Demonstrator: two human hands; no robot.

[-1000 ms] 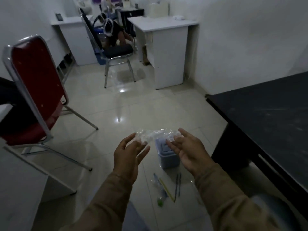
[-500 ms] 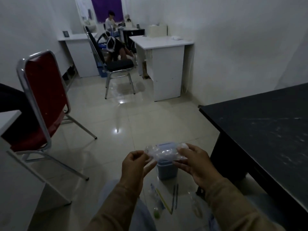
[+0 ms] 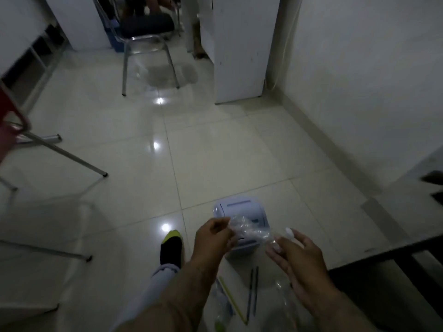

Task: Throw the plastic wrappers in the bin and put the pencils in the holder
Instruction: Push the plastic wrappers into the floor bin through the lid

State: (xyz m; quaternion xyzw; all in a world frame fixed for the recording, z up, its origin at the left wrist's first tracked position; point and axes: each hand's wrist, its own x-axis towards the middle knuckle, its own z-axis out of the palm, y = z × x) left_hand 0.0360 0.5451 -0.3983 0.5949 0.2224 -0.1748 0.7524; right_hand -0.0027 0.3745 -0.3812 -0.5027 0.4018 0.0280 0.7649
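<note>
Both hands, left hand and right hand, pinching one crinkly clear plastic wrapper stretched sideways between them, right above the small blue bin, pencils lying just behind.

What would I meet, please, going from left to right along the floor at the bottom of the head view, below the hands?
Crumpled clear wrapper → yellow pencil → two dark pencils → second clear wrapper, which the right hand partly hides.
</note>
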